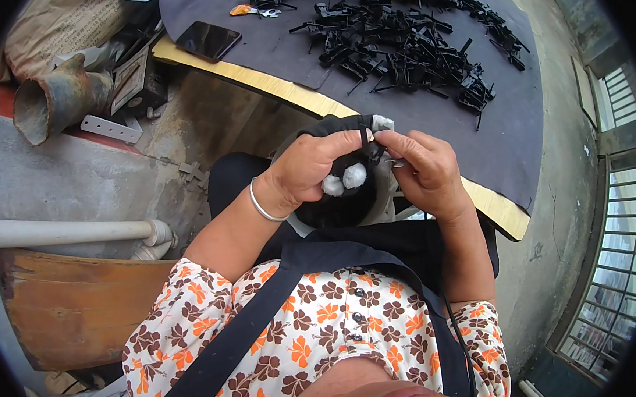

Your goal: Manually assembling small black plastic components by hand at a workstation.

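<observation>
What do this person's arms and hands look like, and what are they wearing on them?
Both forearms are bare. The left hand has a thin silver bangle at the wrist and white tape or bandage wrapped round some fingertips. The right hand wears nothing visible. Short sleeves of a white blouse with orange and brown flowers cover the upper arms, under a dark apron strap.

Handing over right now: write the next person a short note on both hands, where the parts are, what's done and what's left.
Left hand: closed on a small black plastic part; fingertips wrapped in white tape.
Right hand: pinching the same part from the other side; a small metal piece shows at its fingers.
Both work over the lap, at the table edge.
Pile of black plastic parts lies spread on the dark mat, beyond the hands. Phone at the mat's left.
Done: cannot tell how many. Left: the part in hand, and seemingly the pile.
</observation>
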{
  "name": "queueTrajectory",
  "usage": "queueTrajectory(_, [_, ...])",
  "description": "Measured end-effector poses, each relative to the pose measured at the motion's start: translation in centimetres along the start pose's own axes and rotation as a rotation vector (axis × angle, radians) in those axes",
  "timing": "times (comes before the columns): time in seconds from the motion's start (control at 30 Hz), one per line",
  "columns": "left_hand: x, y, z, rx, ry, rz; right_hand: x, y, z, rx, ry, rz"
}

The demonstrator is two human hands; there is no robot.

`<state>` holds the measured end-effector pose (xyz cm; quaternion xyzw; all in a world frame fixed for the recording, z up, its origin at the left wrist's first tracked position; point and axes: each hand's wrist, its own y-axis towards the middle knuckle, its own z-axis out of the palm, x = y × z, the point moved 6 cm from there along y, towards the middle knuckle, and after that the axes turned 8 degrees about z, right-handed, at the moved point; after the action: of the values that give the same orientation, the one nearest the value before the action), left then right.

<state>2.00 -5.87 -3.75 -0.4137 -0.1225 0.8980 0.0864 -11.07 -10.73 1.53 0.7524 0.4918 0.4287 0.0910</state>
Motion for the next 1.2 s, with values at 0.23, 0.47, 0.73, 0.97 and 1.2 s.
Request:
queueTrajectory(0.23, [-2.0, 0.2, 1.1, 0.080, 0.714, 0.502, 1.1, 0.4, -0.4, -0.062, 0.291, 0.199])
queueTrajectory(0.47, [-1.7, -1.0, 2.8, 0.187, 0.800, 0.550, -2.4, -1.0, 2.1, -0.096, 0.621, 0.637])
queueTrajectory(0.73, [-2.0, -0.7, 2.5, 0.095, 0.990, 0.795, -1.2, -0.6, 1.6, 0.027, 0.334, 0.473])
queueTrajectory(0.97, [-2.0, -1.7, 3.3, 0.146, 1.293, 1.087, -1.7, -0.8, 1.9, 0.126, 0.280, 0.553])
queueTrajectory(1.2, [-2.3, -2.4, 3.8, 0.109, 1.583, 1.176, -2.4, -1.3, 4.3, 0.066, 0.399, 0.630])
